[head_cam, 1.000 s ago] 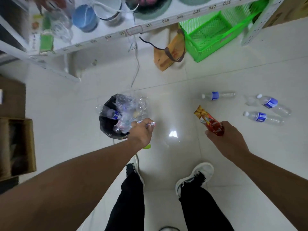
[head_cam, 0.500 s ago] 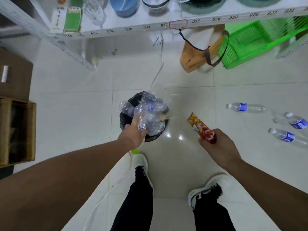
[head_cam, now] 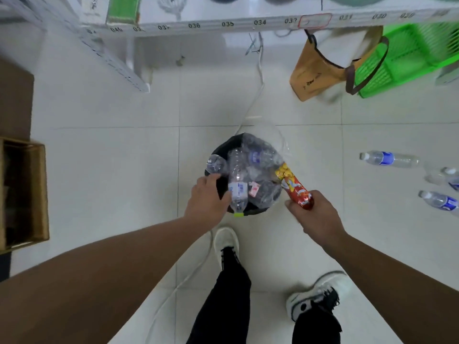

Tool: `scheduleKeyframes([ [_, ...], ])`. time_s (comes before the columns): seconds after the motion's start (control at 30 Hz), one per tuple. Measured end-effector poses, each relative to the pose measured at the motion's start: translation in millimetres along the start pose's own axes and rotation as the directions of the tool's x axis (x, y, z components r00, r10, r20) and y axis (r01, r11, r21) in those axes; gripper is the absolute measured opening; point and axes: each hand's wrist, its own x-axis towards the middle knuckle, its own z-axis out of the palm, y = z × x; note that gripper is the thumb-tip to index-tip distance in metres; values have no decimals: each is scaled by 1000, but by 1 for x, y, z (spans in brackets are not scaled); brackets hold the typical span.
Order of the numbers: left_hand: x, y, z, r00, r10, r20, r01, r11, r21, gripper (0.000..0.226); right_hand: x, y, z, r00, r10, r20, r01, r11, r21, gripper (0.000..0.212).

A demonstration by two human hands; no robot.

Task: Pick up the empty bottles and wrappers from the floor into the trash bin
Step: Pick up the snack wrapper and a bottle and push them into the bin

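White tiled floor (head_cam: 111, 157); overfull trash bin (head_cam: 224, 148); left hand (head_cam: 206, 199) loosely steadied a bottle (head_cam: 238, 192); right hand (head_cam: 314, 214) gripped a wrapper (head_cam: 294, 186) at the rim; either might slide off the heap.

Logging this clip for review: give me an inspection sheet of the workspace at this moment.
Surface: pale tiled floor, glossy.
Job's things: black bin heaped with clear bottles; three bottles on the floor to the right; wrapper held.
Clutter: cardboard box, tan bag, green basket.
Grippers: left hand on a green-capped bottle at the bin's rim; right hand shut on the wrapper.
Cables: white cable runs past the bin.
Surroundings: numbered shelf.
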Motion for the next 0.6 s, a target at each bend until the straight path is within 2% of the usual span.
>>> scheduleKeyframes([
  [0.17,-5,-27,-22,998,-47,-35,45,996,-74,57,13,-41,44,999,-43,-24,42,998,-38,41],
  [0.3,-14,-42,-22,996,-62,-69,52,990,-131,55,26,-57,72,995,-95,-16,91,979,-181,78],
  [0.37,-20,-47,-19,996,-53,-77,43,991,-130,55,26,-59,79,994,-104,-23,95,964,-247,90],
  [0.5,-32,-47,-13,997,-59,-55,52,992,-113,56,15,-50,73,980,-198,-6,188,938,-291,81],
  [0.6,-37,-38,-9,997,-63,-41,59,993,-98,56,6,-33,54,981,-192,30,193,936,-295,80],
])
